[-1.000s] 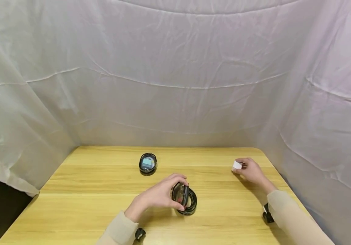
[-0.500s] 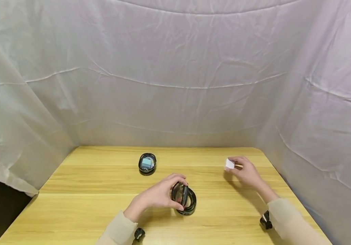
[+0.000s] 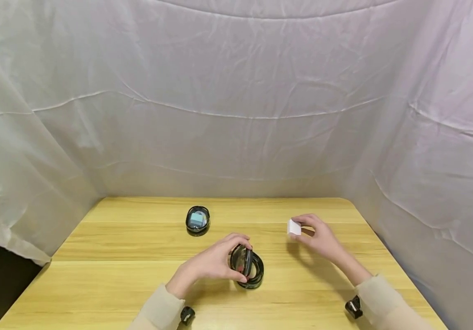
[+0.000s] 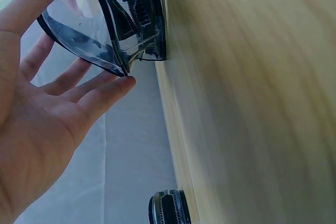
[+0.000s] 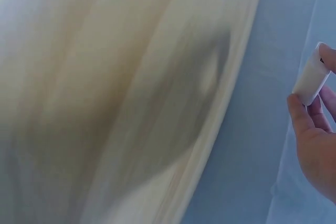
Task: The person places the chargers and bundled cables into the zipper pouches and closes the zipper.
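Since the earlier frame, we see the white block (image 3: 294, 228) has moved leftward in the right hand (image 3: 319, 238), nearer the case (image 3: 257, 280). That hand pinches the block between thumb and fingers, and we find it lifted above the surface (image 3: 294, 298), a shadow on the wood. The left hand (image 3: 215, 261) grips the case's clear, black-rimmed lid (image 4: 79, 17), tilted up, while the base rests on the surface. Farther back, we notice another case (image 3: 197, 221) showing a teal patch; behind hangs pale cloth (image 3: 236, 137).
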Demonstrator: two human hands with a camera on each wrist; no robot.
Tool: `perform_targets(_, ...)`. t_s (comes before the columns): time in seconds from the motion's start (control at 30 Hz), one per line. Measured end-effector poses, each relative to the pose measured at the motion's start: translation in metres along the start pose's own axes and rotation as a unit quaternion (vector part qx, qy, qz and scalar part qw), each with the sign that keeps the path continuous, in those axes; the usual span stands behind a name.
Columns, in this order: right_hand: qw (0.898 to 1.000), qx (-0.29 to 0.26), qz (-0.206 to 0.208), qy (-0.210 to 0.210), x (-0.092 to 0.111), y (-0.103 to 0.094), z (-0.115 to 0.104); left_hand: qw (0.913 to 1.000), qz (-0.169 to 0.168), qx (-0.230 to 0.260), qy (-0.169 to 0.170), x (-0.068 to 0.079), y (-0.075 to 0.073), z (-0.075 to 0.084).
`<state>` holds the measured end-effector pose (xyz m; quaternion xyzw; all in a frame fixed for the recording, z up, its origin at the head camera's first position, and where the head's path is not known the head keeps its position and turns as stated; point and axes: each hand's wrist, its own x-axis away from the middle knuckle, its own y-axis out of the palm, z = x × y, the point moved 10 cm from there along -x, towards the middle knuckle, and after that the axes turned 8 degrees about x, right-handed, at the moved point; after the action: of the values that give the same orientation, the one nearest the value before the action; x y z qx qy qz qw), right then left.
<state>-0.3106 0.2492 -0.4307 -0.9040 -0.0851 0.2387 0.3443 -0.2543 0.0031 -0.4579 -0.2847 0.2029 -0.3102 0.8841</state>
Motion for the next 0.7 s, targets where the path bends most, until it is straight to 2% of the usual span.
perform_targets(0.4,0.997,-0.008,-0.069,-0.015,0.013,0.042,-0.02,1.0,0.001,0.004,-0.008,0.0,-0.001,0.001)
perform_targets(0.57,0.995,0.004,-0.097,-0.023,0.017,0.058,-0.027,1.0,0.0,0.004,-0.005,0.0,-0.001,0.0)
perform_targets(0.7,0.992,-0.021,-0.126,-0.022,0.019,0.071,-0.034,1.0,0.001,0.006,-0.004,-0.001,-0.001,0.0)
